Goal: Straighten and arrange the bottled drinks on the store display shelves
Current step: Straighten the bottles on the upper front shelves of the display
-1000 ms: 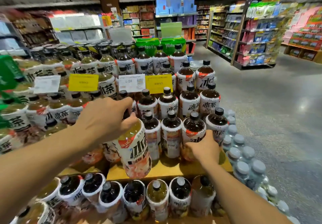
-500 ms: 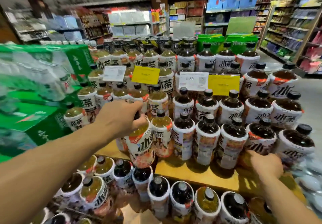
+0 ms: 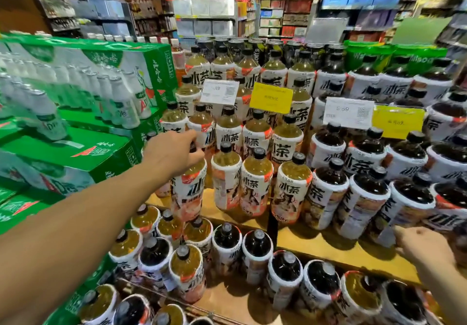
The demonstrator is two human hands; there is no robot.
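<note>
Tiered wooden shelves (image 3: 336, 254) carry rows of iced-tea bottles with white and peach labels and black caps. My left hand (image 3: 173, 154) grips the top of a yellow tea bottle (image 3: 187, 193) at the left end of the front row on the middle tier; the bottle leans slightly. My right hand (image 3: 424, 246) rests at the lower right against the base of a dark tea bottle (image 3: 404, 213), fingers curled on it. Other yellow bottles (image 3: 255, 183) stand upright beside the held one.
Green cartons of white milk-drink bottles (image 3: 75, 112) are stacked close on the left. White and yellow price tags (image 3: 271, 97) stick up between rows. A lower tier (image 3: 227, 297) holds mixed dark and yellow bottles. Store aisles and shelving fill the background.
The view has swung left, bringing the green cartons into sight. My left hand keeps hold of the yellow tea bottle and has carried it leftward along the row. My right hand stays low on the dark bottles.
</note>
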